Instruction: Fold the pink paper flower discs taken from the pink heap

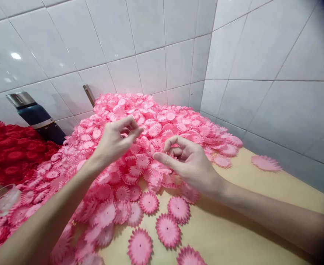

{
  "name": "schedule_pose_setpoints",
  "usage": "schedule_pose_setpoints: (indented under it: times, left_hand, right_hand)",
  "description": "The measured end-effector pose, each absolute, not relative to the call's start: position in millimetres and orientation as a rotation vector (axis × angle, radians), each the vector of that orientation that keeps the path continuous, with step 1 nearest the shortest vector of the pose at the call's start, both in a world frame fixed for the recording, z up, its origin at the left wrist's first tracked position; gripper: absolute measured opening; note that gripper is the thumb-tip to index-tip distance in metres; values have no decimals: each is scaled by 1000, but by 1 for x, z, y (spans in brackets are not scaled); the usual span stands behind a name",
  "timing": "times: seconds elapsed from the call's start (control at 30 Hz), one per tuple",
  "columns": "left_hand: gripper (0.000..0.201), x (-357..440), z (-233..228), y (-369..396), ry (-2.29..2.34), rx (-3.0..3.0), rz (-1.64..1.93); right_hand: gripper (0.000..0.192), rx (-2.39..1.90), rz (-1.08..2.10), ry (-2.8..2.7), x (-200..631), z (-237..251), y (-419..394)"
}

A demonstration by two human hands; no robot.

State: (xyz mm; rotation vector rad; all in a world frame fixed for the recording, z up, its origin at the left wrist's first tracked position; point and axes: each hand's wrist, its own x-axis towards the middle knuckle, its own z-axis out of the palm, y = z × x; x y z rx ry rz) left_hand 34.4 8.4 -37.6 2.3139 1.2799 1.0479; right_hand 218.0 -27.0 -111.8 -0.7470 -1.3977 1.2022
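Note:
Over a big heap of pink scalloped petal discs (150, 129), both of my hands hang in the air a short way apart. My left hand (123, 133) has its fingers curled and the thumb and index fingertips pressed together; whatever is in that pinch is too small to make out. The fingers of my right hand (188, 158) bend inward above the thumb, and a bit of pink shows among them. I cannot tell whether this pink is held or lies behind. Below the hands, loose pink discs with small dark centre holes, one of them a scalloped disc (168, 230), lie on the tabletop.
A heap of red discs (12, 152) lies at the left, beside a dark blue bottle (41, 117) leaning at the tiled wall (150, 29). A clear plastic container (1, 200) sits at the left edge. One pink disc (265, 163) lies apart on the pale tabletop (225, 224).

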Motion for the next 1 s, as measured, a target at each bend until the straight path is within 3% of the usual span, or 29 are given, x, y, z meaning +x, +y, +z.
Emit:
schedule_pose_setpoints:
  times: [0.17,0.37,0.47,0.6,0.7,1.0]
  left_hand:
    - [13,18,-27,22,1487,2326,1192]
    - [23,19,-29,12,1510,2445,1100]
    - [21,23,-26,4,1398,2506,911]
    - [15,32,-18,-7,1048,2502,419]
    - [14,40,-18,-13,931,2480,280]
    - [14,34,-22,-7,1139,2624,455]
  right_hand:
    - [17,-745,1148,-1512,216,-116,-27]
    - [16,-804,1128,-1535,218,-118,-23]
    - [24,-804,1229,-1521,218,-116,-28]
    - [19,-747,1244,-1474,217,-113,-34]
    - [21,-725,1233,-1456,216,-113,-34]
    - [27,-706,1256,-1445,217,-115,-31]
